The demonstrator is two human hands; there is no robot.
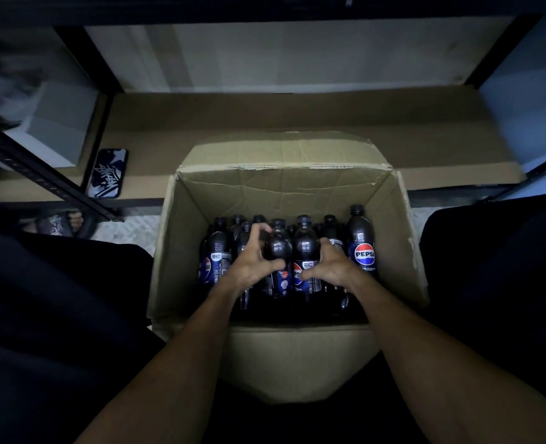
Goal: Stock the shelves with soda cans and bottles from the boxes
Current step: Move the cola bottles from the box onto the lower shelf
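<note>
1. The cardboard box (284, 187) sits dead centre of the frame with its flaps folded out. The corrugated walls are creased and the far top edge is a bit ragged.
2. Inside is a tight cluster of bottles (220, 248). They're smooth dark plastic with rounded shoulders, black caps and blue labels, and they all stand upright.
3. The left hand (252, 261) is curled round the centre bottle (278, 248), fingers hooked over its left shoulder and thumb across the front.
4. The right hand (332, 267) is wrapped on the neighbour bottle (304, 245), thumb lying over the label and fingers on its right side.
5. The logo bottle (361, 245) stands furthest right, and neither hand touches it. There's a strip of open room between it and the box's right wall.
6. Above the caps the far box wall is bare cardboard.
7. The shelf (297, 120) is a flat brown board right behind the box, across the upper half of the frame. A black perforated metal rail (41, 174) slants at the left.
8. A phone (106, 173) in a graffiti-print case lies flat on the shelf's left end, next to a grey box (63, 123).
9. Dark-clothed legs flank the cardboard box on both sides, with a sandalled foot (60, 222) at mid-left.
</note>
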